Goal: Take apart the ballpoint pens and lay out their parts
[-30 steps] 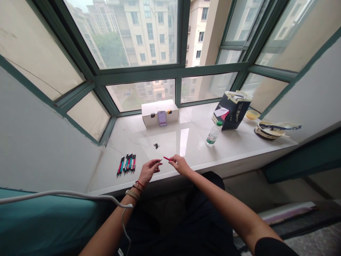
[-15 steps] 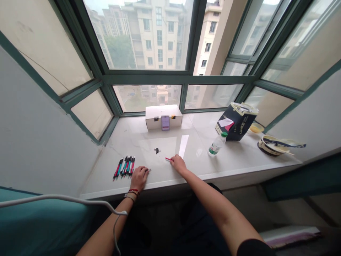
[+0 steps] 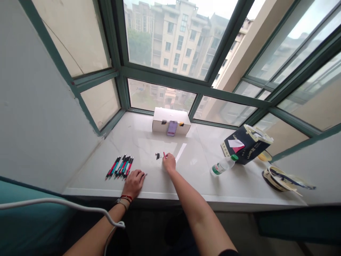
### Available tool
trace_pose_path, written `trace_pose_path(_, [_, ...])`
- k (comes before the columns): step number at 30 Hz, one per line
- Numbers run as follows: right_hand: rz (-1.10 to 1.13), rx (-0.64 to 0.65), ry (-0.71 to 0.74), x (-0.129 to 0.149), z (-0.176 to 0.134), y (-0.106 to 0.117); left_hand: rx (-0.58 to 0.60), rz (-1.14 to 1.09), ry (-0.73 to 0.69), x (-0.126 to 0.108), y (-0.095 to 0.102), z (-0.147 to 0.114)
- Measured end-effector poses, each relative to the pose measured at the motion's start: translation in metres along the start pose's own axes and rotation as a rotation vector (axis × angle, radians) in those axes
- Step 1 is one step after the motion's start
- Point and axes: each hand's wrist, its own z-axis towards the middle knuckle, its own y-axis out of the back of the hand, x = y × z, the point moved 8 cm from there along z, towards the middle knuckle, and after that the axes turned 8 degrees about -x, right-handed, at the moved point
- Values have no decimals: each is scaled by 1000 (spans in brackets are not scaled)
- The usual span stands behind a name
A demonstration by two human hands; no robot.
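Observation:
My left hand (image 3: 134,183) rests on the white windowsill (image 3: 191,177), fingers closed on a thin grey pen part (image 3: 144,175) whose tip pokes out to the right. Just left of it lies a row of several red and teal pens (image 3: 120,166). My right hand (image 3: 169,163) is farther out on the sill, shut on a short red pen piece (image 3: 164,155). It sits right beside some small black parts (image 3: 157,155).
A white box (image 3: 171,122) with a purple card stands at the window. To the right are a lying water bottle (image 3: 223,165), a dark paper bag (image 3: 246,144), a yellow bowl (image 3: 264,156) and food containers (image 3: 281,177). A white cable (image 3: 61,203) crosses my left arm.
Both hands dropped from in front of me onto the sill. The left settled beside the pens; the right reached forward with the red piece to the small black parts. The view tilted.

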Motion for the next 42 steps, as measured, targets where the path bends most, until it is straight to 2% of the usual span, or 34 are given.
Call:
trace_pose_path(7, [23, 6, -28, 5, 7, -10, 11, 61, -24, -4, 1, 1])
trace_pose_path(12, [144, -58, -64, 4, 6, -9, 9, 85, -19, -6, 5, 1])
trace_pose_path(15, [230, -82, -40, 1, 5, -9, 15, 92, -16, -7, 6, 1])
trace_pose_path(23, [367, -49, 48, -3, 7, -11, 4, 96, 0, -8, 10, 2])
trace_pose_path(27, [441, -89, 7, -9, 3, -6, 6, 82, 3, -8, 10, 1])
trace_pose_path(30, [498, -153, 7, -13, -12, 0, 15, 71, 2, -6, 7, -1])
trace_pose_path(33, [544, -163, 96, -6, -39, 0, 39, 65, -6, -4, 3, -3])
trace_pose_path(38, [602, 33, 301, 27, -84, -19, 62, 81, -31, -4, -2, -5])
trace_pose_path(42, [563, 100, 353, 45, -96, -26, 77, 76, -51, -6, -2, -5])
